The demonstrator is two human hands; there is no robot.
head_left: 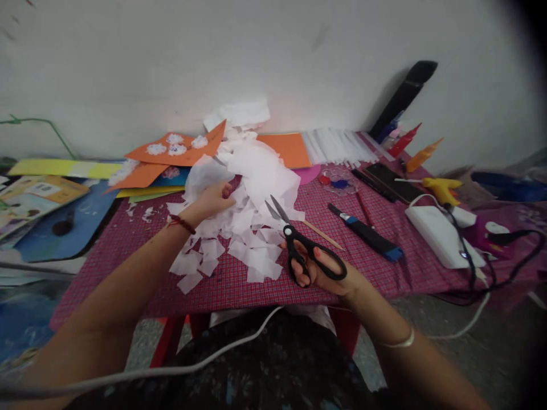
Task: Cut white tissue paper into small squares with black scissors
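Note:
Black-handled scissors (280, 215) are held in my right hand (314, 265), fingers through the handle loops. Their blades stand slightly apart and point away toward the paper; nothing visible lies between them. My left hand (213, 199) is at the left side of the white paper heap (265, 173), its fingers curled. Whether it grips a piece of paper is hidden. Small cut white paper pieces (252, 250) lie loosely scattered between my hands and toward the table's front edge.
Orange sheets with white paper flowers (176, 149) lie back left. White sticks (335, 147) stand along the wall. Right of the scissors lie a wooden stick (322, 234), a utility knife (370, 236), a phone (393, 181), a yellow glue gun (442, 189) and a white power box (442, 236) with cables.

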